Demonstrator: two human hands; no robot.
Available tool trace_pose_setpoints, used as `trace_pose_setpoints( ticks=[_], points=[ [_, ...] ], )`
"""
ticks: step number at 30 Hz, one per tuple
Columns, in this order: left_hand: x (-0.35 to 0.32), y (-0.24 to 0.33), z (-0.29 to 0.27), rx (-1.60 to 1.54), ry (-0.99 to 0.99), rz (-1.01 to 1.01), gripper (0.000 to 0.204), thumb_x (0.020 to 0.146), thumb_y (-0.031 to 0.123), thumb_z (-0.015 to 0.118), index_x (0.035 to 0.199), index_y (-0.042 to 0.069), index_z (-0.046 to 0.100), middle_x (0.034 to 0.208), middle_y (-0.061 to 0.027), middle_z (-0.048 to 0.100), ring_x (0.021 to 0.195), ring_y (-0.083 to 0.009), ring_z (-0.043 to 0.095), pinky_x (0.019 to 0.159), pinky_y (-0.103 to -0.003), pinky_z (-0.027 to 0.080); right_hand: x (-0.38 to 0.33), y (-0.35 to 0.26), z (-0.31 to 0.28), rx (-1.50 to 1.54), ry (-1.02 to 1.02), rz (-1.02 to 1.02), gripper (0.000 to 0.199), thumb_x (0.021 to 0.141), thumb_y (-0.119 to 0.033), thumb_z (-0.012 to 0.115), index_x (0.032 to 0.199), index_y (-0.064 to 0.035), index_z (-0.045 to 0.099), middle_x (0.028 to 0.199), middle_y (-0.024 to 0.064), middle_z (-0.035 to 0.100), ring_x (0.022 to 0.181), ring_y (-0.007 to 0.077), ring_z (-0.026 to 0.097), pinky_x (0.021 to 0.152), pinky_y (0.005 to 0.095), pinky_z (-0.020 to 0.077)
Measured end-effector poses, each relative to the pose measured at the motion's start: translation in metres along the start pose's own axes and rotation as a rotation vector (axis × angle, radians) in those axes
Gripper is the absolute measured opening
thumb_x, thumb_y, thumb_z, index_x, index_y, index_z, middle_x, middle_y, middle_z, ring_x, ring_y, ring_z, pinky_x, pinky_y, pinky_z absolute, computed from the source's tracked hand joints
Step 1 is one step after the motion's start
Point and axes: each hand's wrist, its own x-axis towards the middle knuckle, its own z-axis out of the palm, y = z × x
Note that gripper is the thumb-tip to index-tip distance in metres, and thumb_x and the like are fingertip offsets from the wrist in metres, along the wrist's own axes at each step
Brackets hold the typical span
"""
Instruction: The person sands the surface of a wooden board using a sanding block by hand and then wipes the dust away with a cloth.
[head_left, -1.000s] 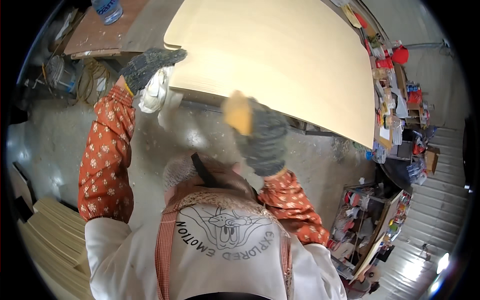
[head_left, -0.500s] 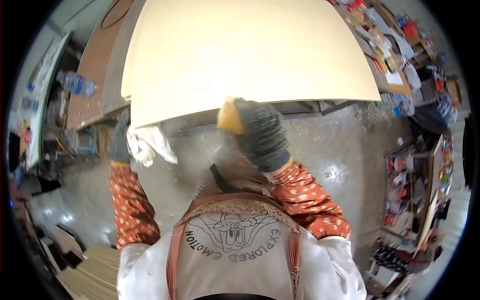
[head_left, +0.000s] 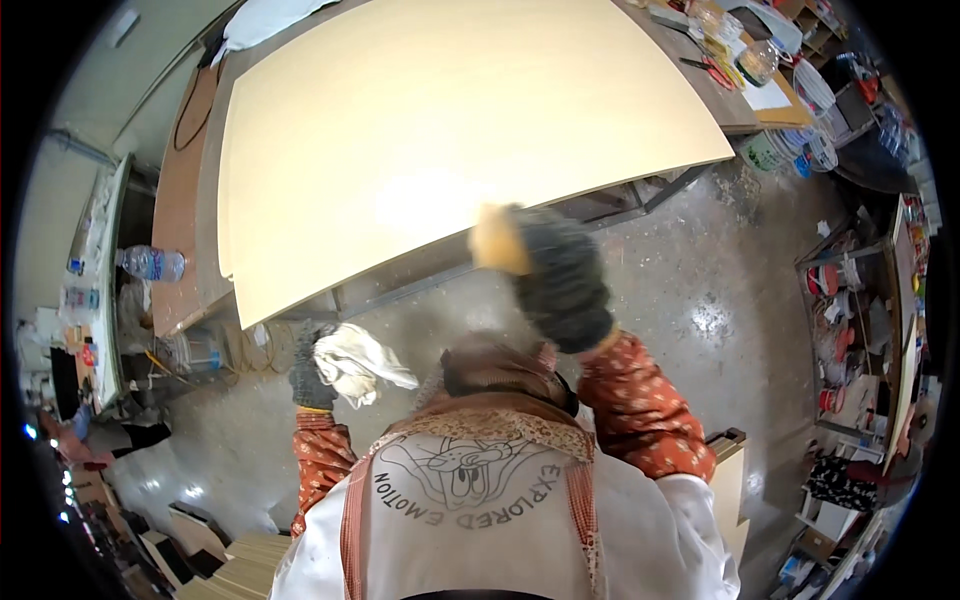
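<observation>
The large pale cream rectangular board (head_left: 440, 130) lies flat on the workbench just ahead, long axis left-right. The gloved right hand (head_left: 560, 280), clutching a yellow sponge block (head_left: 497, 240), is nearest its front edge; the gloved left hand (head_left: 312, 370) grips a crumpled white rag (head_left: 360, 362), lower.

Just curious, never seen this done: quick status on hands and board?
Left hand gripping white rag. Right hand holding yellow sponge, raised near board edge. Nothing between them.
</observation>
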Motion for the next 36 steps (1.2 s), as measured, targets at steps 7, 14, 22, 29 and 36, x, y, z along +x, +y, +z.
trace_pose_setpoints(
  ticks=[7, 14, 22, 29, 36],
  points=[
    [0.016, -0.004, 0.017, -0.073, -0.049, -0.074, 0.041, 0.098, 0.022, 0.036, 0.134, 0.005, 0.037, 0.129, -0.0157, 0.048, 0.116, -0.0262, 0.049, 0.101, -0.038, 0.040, 0.001, 0.092, -0.074, -0.292, 0.008, 0.082, 0.030, 0.078, -0.004, 0.056, 0.107, -0.0073, 0.063, 0.105, 0.0146, 0.063, 0.101, 0.0282, 0.058, 0.091, 0.0383, 0.0448],
    [0.028, 0.012, 0.118, -0.096, -0.148, -0.040, 0.037, 0.099, 0.025, 0.034, 0.122, 0.000, 0.047, 0.116, -0.0165, 0.057, 0.106, -0.0254, 0.055, 0.096, -0.039, 0.044, -0.014, 0.111, -0.108, -0.196, 0.217, 0.055, 0.032, 0.080, -0.010, 0.062, 0.111, -0.0029, 0.058, 0.106, 0.0152, 0.062, 0.099, 0.0300, 0.060, 0.088, 0.0391, 0.0463],
    [0.029, 0.018, 0.151, 1.166, -0.155, 0.300, 0.051, 0.087, 0.012, 0.056, 0.132, 0.000, 0.036, 0.125, -0.0169, 0.052, 0.109, -0.0252, 0.055, 0.096, -0.037, 0.045, -0.011, 0.184, -0.115, -0.365, 0.047, 0.003, 0.047, 0.084, -0.021, 0.055, 0.127, -0.0037, 0.048, 0.116, 0.0170, 0.055, 0.106, 0.0330, 0.052, 0.093, 0.0435, 0.0413],
    [0.017, -0.007, 0.160, 0.105, 0.111, -0.129, 0.040, 0.090, 0.016, 0.052, 0.125, -0.002, 0.045, 0.122, -0.0154, 0.054, 0.111, -0.0263, 0.053, 0.098, -0.038, 0.042, -0.011, 0.226, -0.202, -0.425, 0.170, 0.308, 0.024, 0.087, -0.011, 0.049, 0.106, -0.0067, 0.063, 0.105, 0.0122, 0.063, 0.100, 0.0316, 0.058, 0.091, 0.0390, 0.0435],
    [0.029, 0.017, 0.265, 0.642, -0.108, -0.038, 0.045, 0.084, 0.020, 0.062, 0.122, -0.001, 0.050, 0.122, -0.0131, 0.056, 0.112, -0.0224, 0.053, 0.095, -0.034, 0.043, 0.003, 0.178, -0.145, -0.277, 0.139, 0.005, 0.035, 0.079, -0.015, 0.064, 0.112, -0.0057, 0.059, 0.107, 0.0144, 0.062, 0.099, 0.0259, 0.059, 0.091, 0.0356, 0.0453]
  ],
)
